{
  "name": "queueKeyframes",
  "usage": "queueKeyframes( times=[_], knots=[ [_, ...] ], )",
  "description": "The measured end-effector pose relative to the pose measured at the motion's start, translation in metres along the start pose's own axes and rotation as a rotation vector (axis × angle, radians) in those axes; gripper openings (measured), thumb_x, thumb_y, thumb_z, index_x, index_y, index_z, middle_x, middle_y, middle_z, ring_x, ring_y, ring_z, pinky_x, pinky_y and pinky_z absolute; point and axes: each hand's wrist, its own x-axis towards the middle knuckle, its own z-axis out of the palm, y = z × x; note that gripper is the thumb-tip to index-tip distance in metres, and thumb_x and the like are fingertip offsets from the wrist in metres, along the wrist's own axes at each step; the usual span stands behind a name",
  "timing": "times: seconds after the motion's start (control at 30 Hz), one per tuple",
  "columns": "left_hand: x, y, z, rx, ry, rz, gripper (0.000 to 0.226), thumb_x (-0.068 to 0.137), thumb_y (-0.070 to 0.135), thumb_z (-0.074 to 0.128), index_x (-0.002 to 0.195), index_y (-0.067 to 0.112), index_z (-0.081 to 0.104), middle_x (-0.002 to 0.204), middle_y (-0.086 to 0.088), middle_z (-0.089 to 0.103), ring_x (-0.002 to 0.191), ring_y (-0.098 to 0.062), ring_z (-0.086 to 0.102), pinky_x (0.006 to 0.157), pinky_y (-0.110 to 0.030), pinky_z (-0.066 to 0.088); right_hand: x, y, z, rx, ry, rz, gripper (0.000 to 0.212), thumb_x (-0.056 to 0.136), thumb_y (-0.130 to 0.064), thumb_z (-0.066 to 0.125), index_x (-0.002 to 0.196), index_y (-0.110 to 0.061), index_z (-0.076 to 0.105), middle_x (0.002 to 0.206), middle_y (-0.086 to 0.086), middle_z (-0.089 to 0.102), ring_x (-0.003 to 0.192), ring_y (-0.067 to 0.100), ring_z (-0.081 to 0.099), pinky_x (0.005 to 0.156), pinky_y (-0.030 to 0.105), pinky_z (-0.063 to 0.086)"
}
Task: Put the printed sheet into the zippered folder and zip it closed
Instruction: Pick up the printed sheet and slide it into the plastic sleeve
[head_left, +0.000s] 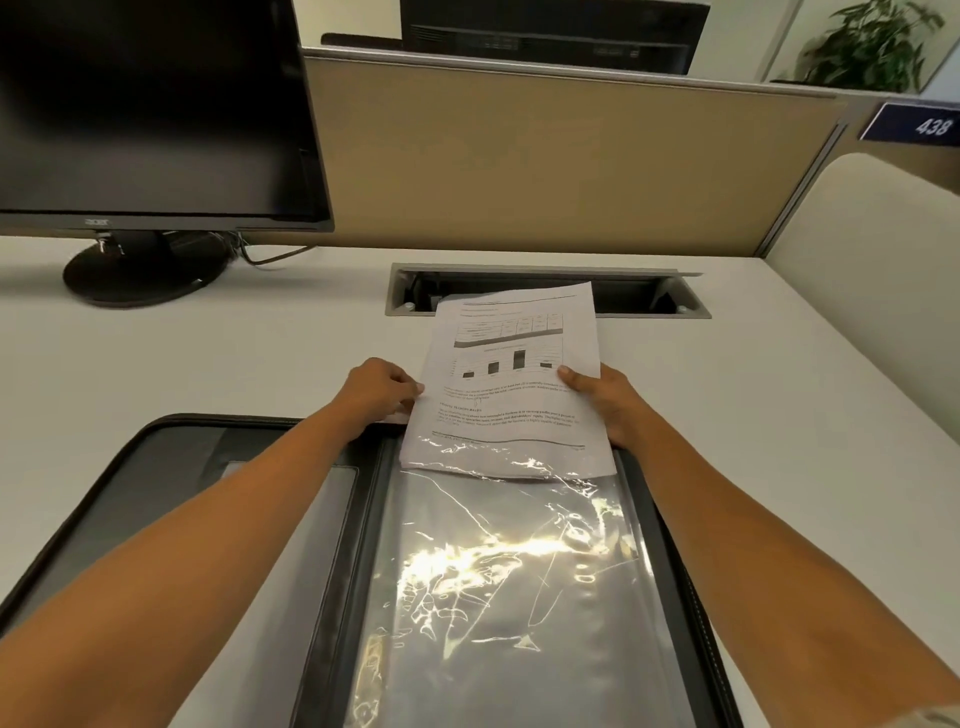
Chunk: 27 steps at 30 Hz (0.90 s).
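Paper: you are pinching the white printed sheet (511, 384) with left hand (382, 387) and right hand (608, 400), bottom sitting inside clear plastic sleeve (509, 571) of open black zippered folder (72, 530).

Office cubicle: monitor (150, 109), partition (545, 156), desk (260, 338), sign (911, 123) numbered 438.

White sheet (511, 374), black folder (156, 467), beige partition (545, 156).

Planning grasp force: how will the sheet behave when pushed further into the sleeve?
Likely floppy: the sheet is one thin page, held at both side edges. May snag, since the sleeve looks wrinkled and glossy.
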Motion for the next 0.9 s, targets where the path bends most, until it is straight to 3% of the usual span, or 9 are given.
queueKeyframes(
  times=[0.13, 0.27, 0.33, 0.43, 0.57, 0.63, 0.77, 0.9],
  knots=[
    [0.005, 0.007, 0.004, -0.121, 0.003, -0.085, 0.013, 0.085, 0.007, 0.063, 0.096, 0.001, 0.060, 0.082, -0.013, 0.058, 0.050, -0.013, 0.054, 0.035, -0.015, 0.041, -0.001, -0.001, 0.001, -0.034, -0.049, 0.054, 0.030, 0.084, -0.016, 0.063, 0.113, -0.010, 0.056, 0.109, 0.013, 0.064, 0.092, 0.029, 0.064, 0.079, 0.046, 0.054],
    [0.009, 0.005, 0.000, -0.130, -0.041, -0.112, 0.033, 0.082, 0.000, 0.064, 0.113, -0.004, 0.056, 0.103, -0.017, 0.062, 0.088, -0.025, 0.060, 0.070, -0.026, 0.047, 0.001, -0.002, -0.003, -0.072, -0.090, 0.098, 0.038, 0.081, -0.012, 0.066, 0.118, -0.006, 0.055, 0.110, 0.014, 0.064, 0.092, 0.028, 0.064, 0.079, 0.042, 0.054],
    [0.009, 0.002, -0.006, -0.120, -0.091, -0.116, 0.034, 0.079, -0.002, 0.066, 0.112, -0.006, 0.057, 0.092, -0.015, 0.064, 0.074, -0.020, 0.057, 0.066, -0.023, 0.047, 0.002, -0.002, -0.005, -0.082, -0.097, 0.115, 0.037, 0.082, -0.013, 0.065, 0.118, -0.007, 0.055, 0.110, 0.014, 0.065, 0.095, 0.030, 0.064, 0.082, 0.045, 0.054],
    [0.008, -0.002, -0.015, -0.048, -0.188, -0.126, 0.030, 0.077, -0.001, 0.068, 0.106, -0.004, 0.061, 0.078, -0.008, 0.063, 0.057, -0.013, 0.047, 0.044, -0.011, 0.043, 0.007, -0.002, -0.004, -0.030, -0.015, 0.108, 0.030, 0.090, -0.022, 0.056, 0.116, -0.007, 0.055, 0.111, 0.013, 0.065, 0.097, 0.031, 0.064, 0.091, 0.049, 0.050],
    [0.005, 0.001, -0.022, 0.084, -0.266, -0.103, 0.019, 0.075, 0.002, 0.070, 0.094, 0.002, 0.065, 0.094, -0.010, 0.063, 0.070, -0.014, 0.049, 0.058, -0.019, 0.040, 0.008, -0.003, 0.000, -0.093, 0.024, 0.103, 0.018, 0.094, -0.014, 0.049, 0.110, -0.007, 0.054, 0.116, 0.014, 0.062, 0.098, 0.030, 0.061, 0.092, 0.048, 0.049],
    [0.005, 0.003, -0.024, 0.112, -0.263, -0.098, 0.023, 0.076, 0.003, 0.071, 0.097, 0.001, 0.065, 0.096, -0.010, 0.062, 0.077, -0.017, 0.051, 0.060, -0.020, 0.040, 0.006, -0.004, -0.002, -0.120, -0.001, 0.100, 0.019, 0.092, -0.009, 0.050, 0.111, -0.008, 0.054, 0.119, 0.014, 0.061, 0.102, 0.031, 0.060, 0.094, 0.049, 0.048],
    [0.006, 0.003, -0.018, -0.045, -0.190, -0.104, 0.018, 0.083, 0.010, 0.065, 0.097, 0.000, 0.059, 0.092, -0.011, 0.064, 0.068, -0.015, 0.059, 0.059, -0.020, 0.045, 0.000, -0.008, -0.013, -0.191, -0.114, 0.145, 0.019, 0.090, -0.003, 0.051, 0.107, -0.012, 0.055, 0.116, 0.009, 0.061, 0.108, 0.030, 0.058, 0.100, 0.051, 0.044],
    [0.007, 0.001, -0.008, -0.184, -0.057, -0.094, 0.024, 0.087, 0.006, 0.059, 0.109, -0.004, 0.058, 0.103, -0.016, 0.063, 0.071, -0.019, 0.060, 0.069, -0.027, 0.052, -0.006, -0.014, -0.025, -0.220, -0.237, 0.181, 0.027, 0.089, 0.001, 0.050, 0.112, -0.012, 0.054, 0.110, 0.007, 0.062, 0.103, 0.028, 0.059, 0.091, 0.045, 0.048]
  ],
)
